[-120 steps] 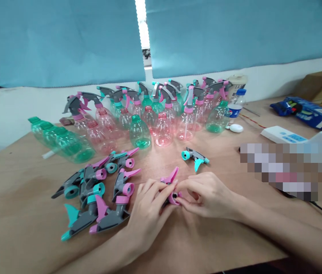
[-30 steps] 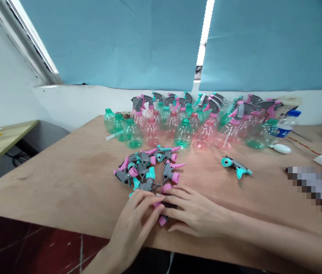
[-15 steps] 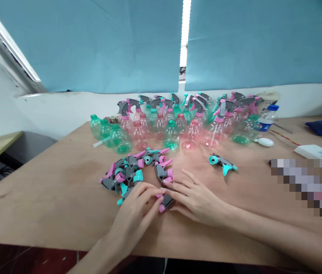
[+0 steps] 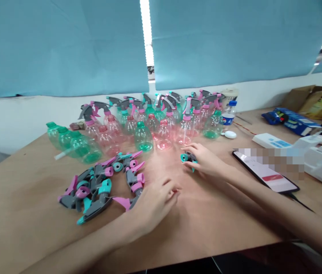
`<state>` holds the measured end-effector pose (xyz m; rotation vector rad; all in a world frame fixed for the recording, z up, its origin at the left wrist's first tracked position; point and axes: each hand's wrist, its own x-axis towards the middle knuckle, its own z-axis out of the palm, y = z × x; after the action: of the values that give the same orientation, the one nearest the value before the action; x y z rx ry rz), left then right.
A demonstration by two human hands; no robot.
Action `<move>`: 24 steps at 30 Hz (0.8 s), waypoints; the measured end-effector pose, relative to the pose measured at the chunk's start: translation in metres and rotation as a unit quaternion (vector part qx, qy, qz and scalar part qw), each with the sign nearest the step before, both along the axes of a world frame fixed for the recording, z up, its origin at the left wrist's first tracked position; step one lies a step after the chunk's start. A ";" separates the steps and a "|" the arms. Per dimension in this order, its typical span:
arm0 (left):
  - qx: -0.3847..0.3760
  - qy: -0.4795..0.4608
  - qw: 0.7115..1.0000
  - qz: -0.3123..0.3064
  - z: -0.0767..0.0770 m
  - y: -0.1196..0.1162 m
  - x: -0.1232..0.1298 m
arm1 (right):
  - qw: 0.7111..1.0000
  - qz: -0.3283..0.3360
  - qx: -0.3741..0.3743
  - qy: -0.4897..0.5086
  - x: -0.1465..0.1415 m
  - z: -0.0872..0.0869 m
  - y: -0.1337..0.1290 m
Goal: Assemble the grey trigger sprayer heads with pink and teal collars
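Lying between right-hand fingers (image 4: pixel 195 148), gray spray head (image 4: pixel 189 156), teal collar (image 4: pixel 183 157) poking out

- We see a grey-and-teal spray head (image 4: pixel 189 156) lying well apart from the rest, its round teal collar facing us, between the fingers and thumb of the right hand (image 4: pixel 205 161); whether it is gripped, we cannot tell.
- Just beside the left hand (image 4: pixel 155 203), we find a grey-and-pink spray head (image 4: pixel 136 196), its lever pointing left, one end hidden.
- Leftward, we have a loose cluster of spray heads (image 4: pixel 95 185), pink- or teal-trimmed, lying at mixed angles.
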<state>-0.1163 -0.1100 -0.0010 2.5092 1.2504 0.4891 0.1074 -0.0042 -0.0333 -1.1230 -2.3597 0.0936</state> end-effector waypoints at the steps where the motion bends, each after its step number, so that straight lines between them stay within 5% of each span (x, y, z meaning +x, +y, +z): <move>1: -0.006 0.013 1.000 -0.016 -0.005 -0.001 0.007 | 1.000 0.000 -0.004 -0.003 0.001 -0.002 0.004; 4: -0.007 0.034 0.999 -0.033 -0.018 0.000 0.019 | 1.000 0.003 -0.016 -0.008 0.000 -0.007 0.008; 11: 0.029 0.041 0.998 0.034 -0.027 0.022 0.014 | 0.999 0.023 -0.038 0.013 0.000 -0.005 -0.002; 16: 0.013 0.019 0.998 0.060 -0.017 0.027 0.002 | 0.989 0.044 -0.069 0.121 -0.003 -0.001 -0.015; 24: 0.164 0.132 0.959 0.187 0.004 0.005 -0.048 | 0.974 0.072 -0.060 0.207 -0.015 -0.001 -0.036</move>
<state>-0.1646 -0.1050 0.0031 2.6769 1.9090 0.4889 0.0921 -0.0405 -0.0344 -0.8818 -2.0739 0.4810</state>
